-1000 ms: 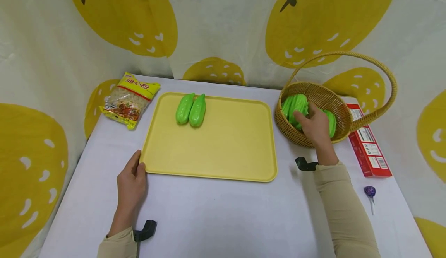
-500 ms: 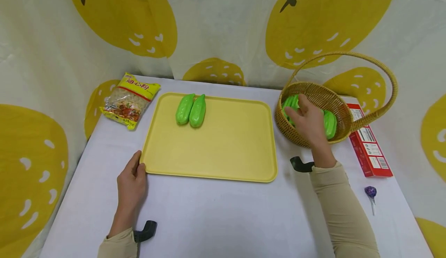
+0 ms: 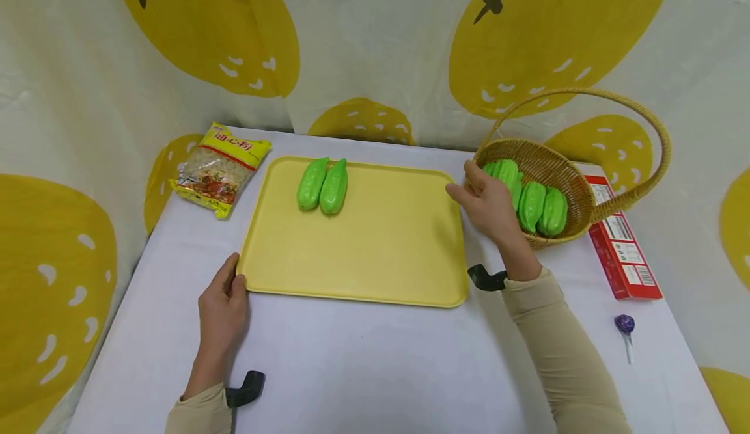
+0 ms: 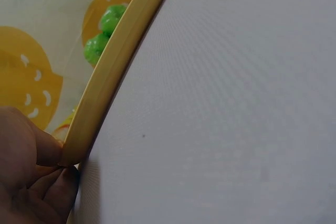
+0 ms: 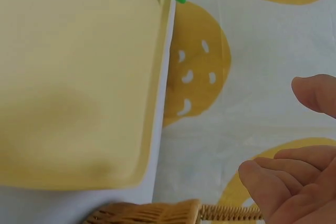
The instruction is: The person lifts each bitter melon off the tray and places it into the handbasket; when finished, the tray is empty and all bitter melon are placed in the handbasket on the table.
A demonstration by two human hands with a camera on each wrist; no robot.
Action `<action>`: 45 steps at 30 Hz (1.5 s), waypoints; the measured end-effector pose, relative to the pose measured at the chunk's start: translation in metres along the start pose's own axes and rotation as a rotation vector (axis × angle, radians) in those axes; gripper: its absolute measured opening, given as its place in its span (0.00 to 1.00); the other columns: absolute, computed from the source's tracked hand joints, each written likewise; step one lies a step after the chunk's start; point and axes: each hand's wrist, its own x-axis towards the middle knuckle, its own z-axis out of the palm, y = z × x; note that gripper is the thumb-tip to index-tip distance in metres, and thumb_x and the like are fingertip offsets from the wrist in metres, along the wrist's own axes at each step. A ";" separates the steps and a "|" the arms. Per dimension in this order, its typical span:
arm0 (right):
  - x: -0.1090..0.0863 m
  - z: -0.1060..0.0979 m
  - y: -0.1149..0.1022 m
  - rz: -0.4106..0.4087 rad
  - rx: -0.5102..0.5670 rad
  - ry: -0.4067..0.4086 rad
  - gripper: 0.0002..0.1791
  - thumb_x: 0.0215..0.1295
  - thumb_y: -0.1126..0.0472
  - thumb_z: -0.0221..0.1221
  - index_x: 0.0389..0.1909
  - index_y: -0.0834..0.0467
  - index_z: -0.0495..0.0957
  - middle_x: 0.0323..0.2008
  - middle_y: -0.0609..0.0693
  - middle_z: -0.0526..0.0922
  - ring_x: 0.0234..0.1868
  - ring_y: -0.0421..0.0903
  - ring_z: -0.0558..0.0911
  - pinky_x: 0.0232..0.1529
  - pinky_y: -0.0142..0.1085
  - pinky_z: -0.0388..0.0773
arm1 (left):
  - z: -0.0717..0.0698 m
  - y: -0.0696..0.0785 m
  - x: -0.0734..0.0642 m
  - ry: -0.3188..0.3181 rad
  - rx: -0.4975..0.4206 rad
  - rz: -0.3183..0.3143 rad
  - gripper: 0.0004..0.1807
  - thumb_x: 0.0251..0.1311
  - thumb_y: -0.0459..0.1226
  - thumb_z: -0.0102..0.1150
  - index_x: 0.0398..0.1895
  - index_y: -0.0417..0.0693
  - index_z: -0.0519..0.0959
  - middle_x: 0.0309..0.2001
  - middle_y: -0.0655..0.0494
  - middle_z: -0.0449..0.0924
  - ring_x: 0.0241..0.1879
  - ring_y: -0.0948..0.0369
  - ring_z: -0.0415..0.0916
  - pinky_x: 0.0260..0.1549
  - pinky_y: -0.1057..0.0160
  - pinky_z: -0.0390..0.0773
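The left hand (image 3: 221, 309) rests on the tabletop (image 3: 363, 362) and its grip is on the near left corner of the yellow tray (image 3: 351, 252); the left wrist view shows the fingers (image 4: 31, 182) curled and pinching the tray's rim (image 4: 105, 93). The right hand (image 3: 489, 205) hangs between the tray and the basket (image 3: 577, 190), just by the basket's left rim. Its fingers (image 5: 286, 182) are loose and a bit bent, and it holds nothing. On the tray, at the far edge, lie two green gourds (image 3: 322, 185), side by side and touching. In the basket I can count three more green gourds (image 3: 536, 203), maybe with another hidden behind the hand; I cannot tell. There is one packet of noodles (image 3: 219, 168) to the left of the tray, one red box (image 3: 621, 245) to the right of the basket, and one purple lollipop (image 3: 624, 325) near the box. What could go wrong? I think the hand is so close to the basket that a bump could tip it and spill the gourds. The smooth gourds might also slip from a loose grip and roll off the tray. If the left hand lets go, the tray could slide on the tabletop.
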 end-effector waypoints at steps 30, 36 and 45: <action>0.026 0.073 -0.022 -0.030 0.113 -0.331 0.40 0.76 0.49 0.57 0.80 0.62 0.52 0.80 0.60 0.56 0.78 0.60 0.63 0.76 0.54 0.68 | -0.001 0.000 0.001 0.026 -0.012 0.038 0.26 0.75 0.29 0.47 0.75 0.40 0.66 0.73 0.41 0.69 0.73 0.48 0.68 0.66 0.50 0.73; 0.030 0.089 -0.027 -0.014 0.114 -0.362 0.41 0.76 0.47 0.57 0.80 0.59 0.53 0.79 0.60 0.58 0.77 0.61 0.64 0.74 0.55 0.70 | -0.001 0.000 0.000 0.018 -0.019 0.025 0.26 0.75 0.30 0.47 0.75 0.40 0.66 0.74 0.42 0.68 0.74 0.49 0.67 0.67 0.48 0.72; 0.033 0.110 -0.031 0.006 0.158 -0.380 0.42 0.74 0.48 0.58 0.79 0.64 0.54 0.77 0.62 0.61 0.76 0.61 0.67 0.74 0.53 0.71 | -0.001 -0.002 0.001 0.006 -0.023 0.031 0.26 0.75 0.29 0.47 0.75 0.40 0.66 0.74 0.41 0.68 0.73 0.49 0.67 0.67 0.48 0.72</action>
